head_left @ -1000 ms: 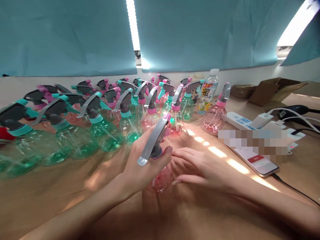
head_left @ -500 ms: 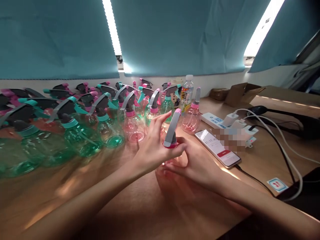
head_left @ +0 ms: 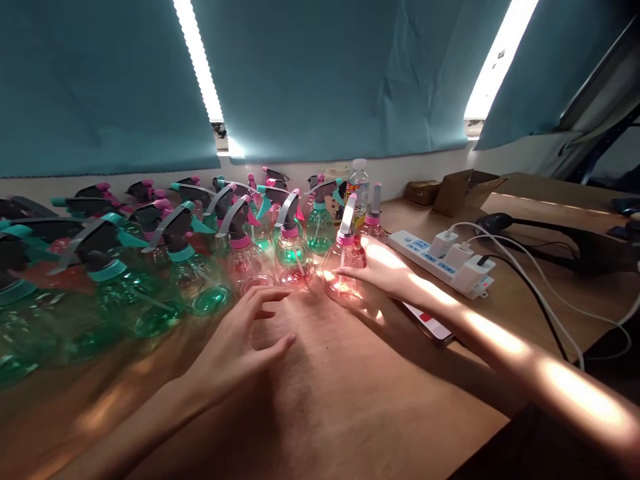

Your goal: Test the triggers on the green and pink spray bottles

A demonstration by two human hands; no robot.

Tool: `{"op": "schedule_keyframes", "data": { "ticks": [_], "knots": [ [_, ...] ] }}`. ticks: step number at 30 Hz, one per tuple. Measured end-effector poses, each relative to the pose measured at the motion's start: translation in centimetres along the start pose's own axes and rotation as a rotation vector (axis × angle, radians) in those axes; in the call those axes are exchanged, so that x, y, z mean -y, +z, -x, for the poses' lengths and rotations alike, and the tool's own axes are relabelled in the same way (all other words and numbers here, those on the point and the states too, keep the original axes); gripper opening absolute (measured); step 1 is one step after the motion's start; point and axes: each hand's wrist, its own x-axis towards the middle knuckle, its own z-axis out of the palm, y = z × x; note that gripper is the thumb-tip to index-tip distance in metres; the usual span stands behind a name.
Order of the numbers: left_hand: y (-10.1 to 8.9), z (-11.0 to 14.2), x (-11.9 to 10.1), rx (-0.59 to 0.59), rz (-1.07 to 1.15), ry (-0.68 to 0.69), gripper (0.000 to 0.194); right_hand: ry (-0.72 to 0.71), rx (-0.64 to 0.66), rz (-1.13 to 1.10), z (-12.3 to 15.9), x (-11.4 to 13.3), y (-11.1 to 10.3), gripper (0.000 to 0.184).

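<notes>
My right hand [head_left: 384, 268] is around a clear pink spray bottle [head_left: 336, 257] with a pink collar and a grey trigger head. Its thumb lies across the bottle's near side, and its other fingers are partly hidden behind. The bottle stands upright at the right end of the front row, beside another pink-collared spray bottle [head_left: 295, 267]. My left hand [head_left: 240, 343] hovers above the brown tabletop [head_left: 345, 400] with fingers apart and nothing in it. Closest to it is a pink spray bottle [head_left: 243, 263], and left of that a green one [head_left: 200, 280].
Many more green and pink spray bottles crowd the left and back. A drink bottle [head_left: 359, 183] stands behind. On the right are a power strip [head_left: 425, 252] with chargers and cables, a phone [head_left: 434, 328] partly under my right arm, and an open cardboard box [head_left: 463, 192].
The pink spray bottle has moved away from me, up to the row, in my right hand. My left hand has let go of its top and drawn back to the left.
</notes>
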Motion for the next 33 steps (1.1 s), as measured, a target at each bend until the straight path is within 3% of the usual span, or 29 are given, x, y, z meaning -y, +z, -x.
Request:
{"op": "schedule_keyframes", "data": {
  "ticks": [5,13,22,27,30,33],
  "knots": [
    [-0.5,-0.6,0.3,-0.032,-0.048,0.028,0.032,0.178,-0.01,-0.059,-1.8,0.0,0.7,0.05],
    [-1.5,-3.3,0.7,-0.048,-0.085,0.145,0.031,0.185,-0.033,-0.088,-3.8,-0.4,1.3,0.051],
    [0.1,-4.6,0.7,0.02,-0.048,0.143,0.031,0.197,-0.017,-0.112,-3.8,0.4,0.9,0.051],
    [0.8,-4.9,0.9,0.055,-0.038,0.105,0.032,0.269,-0.094,-0.145,-1.9,0.5,-1.2,0.066],
    [1.1,-5.1,1.0,0.058,-0.017,0.106,0.029,0.295,-0.165,-0.199,-0.5,-0.6,-3.3,0.042],
    [1.6,-5.4,1.0,0.072,0.007,0.113,0.026,0.42,-0.302,-0.137,-0.3,-2.4,-4.5,0.036]
  ]
}}
